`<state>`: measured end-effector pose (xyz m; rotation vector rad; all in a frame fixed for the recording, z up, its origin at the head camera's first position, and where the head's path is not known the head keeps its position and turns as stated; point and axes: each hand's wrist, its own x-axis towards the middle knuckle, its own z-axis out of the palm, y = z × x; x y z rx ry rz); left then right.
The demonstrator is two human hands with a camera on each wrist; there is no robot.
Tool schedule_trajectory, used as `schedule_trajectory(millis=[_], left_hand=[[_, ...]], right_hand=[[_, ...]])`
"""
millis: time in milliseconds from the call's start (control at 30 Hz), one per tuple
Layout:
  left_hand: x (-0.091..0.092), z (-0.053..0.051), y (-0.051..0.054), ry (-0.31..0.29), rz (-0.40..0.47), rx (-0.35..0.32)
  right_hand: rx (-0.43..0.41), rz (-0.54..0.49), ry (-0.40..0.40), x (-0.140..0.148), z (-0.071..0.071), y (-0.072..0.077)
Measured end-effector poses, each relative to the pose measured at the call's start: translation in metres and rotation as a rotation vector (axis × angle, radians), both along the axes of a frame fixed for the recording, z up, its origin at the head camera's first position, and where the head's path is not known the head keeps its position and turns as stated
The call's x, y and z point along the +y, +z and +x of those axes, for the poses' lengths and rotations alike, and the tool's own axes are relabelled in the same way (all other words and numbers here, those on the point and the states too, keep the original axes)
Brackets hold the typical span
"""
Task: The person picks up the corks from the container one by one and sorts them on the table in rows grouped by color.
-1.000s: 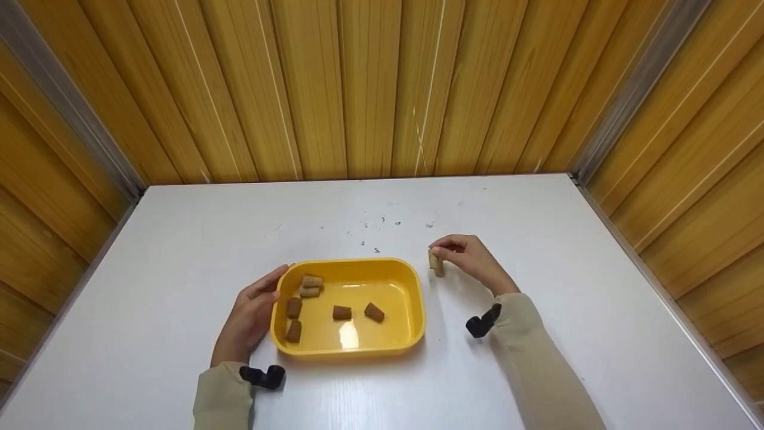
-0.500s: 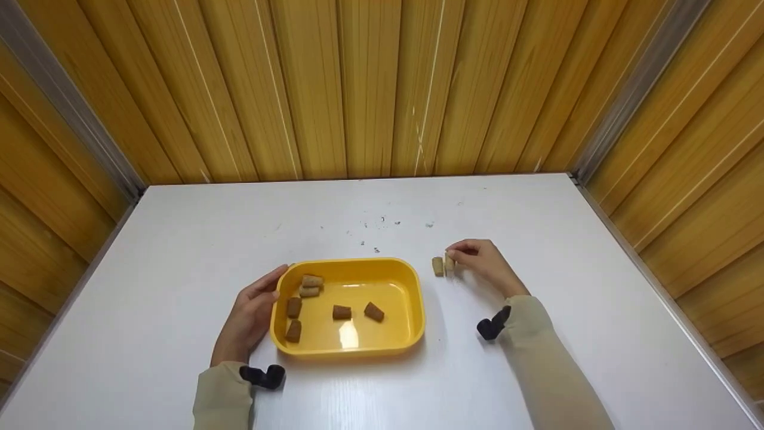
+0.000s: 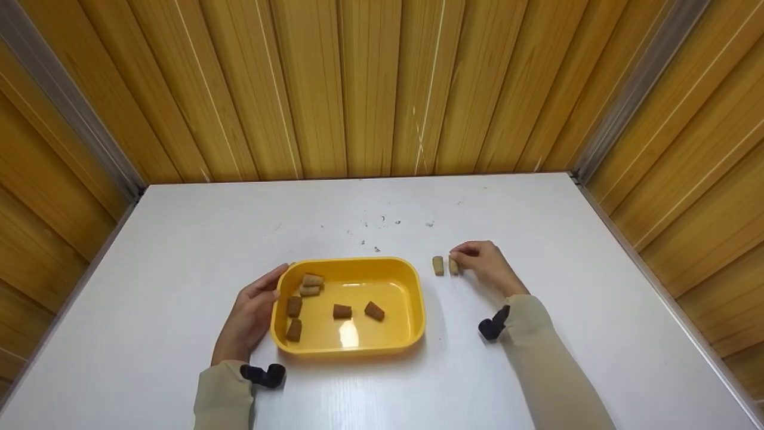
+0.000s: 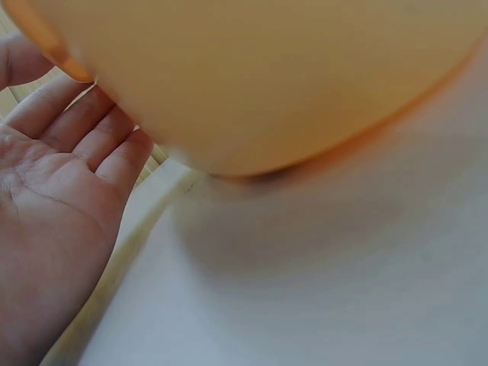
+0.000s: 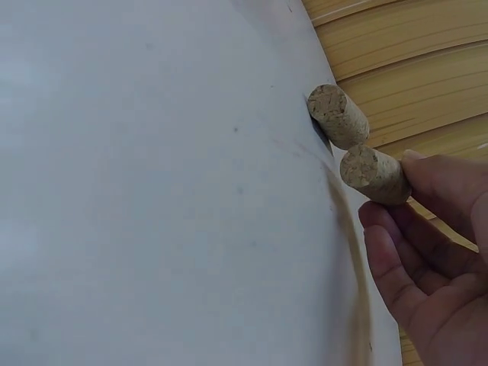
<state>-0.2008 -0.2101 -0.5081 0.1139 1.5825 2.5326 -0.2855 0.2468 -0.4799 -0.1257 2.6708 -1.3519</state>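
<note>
A yellow tray (image 3: 382,348) stands on the white table, with my left hand (image 3: 246,316) at its left side. In the left wrist view the fingers of my left hand (image 4: 65,183) lie nearly straight against the tray's wall (image 4: 252,84). To the right of the tray, my right hand (image 3: 486,266) pinches a light cork (image 3: 453,266) by its far end. Another light cork (image 3: 438,266) lies just left of it. The right wrist view shows the pinched cork (image 5: 374,174) between thumb and fingers of my right hand (image 5: 435,252), beside the other cork (image 5: 338,116).
Inside the tray, two light corks (image 3: 312,280) lie at the back left and several brown corks (image 3: 342,312) lie along the left side and middle. Dark specks (image 3: 376,249) mark the table behind the tray. Wood-patterned walls (image 3: 370,89) enclose the back and sides.
My right hand has moved right with its cork, away from the cork that was close behind it, which now lies apart on the table. My left hand and the tray are practically unmoved.
</note>
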Motion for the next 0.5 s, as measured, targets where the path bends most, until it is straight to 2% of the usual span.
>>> schedule_trajectory(millis=[233, 500], left_hand=[[0.0017, 0.0001, 0.0021, 0.007, 0.003, -0.012], [-0.0002, 0.0000, 0.0008, -0.003, -0.003, -0.030]], right_hand=[[-0.010, 0.046, -0.022, -0.0017, 0.0001, -0.0014], [0.023, 0.064, -0.016, -0.0054, 0.0003, -0.0030]])
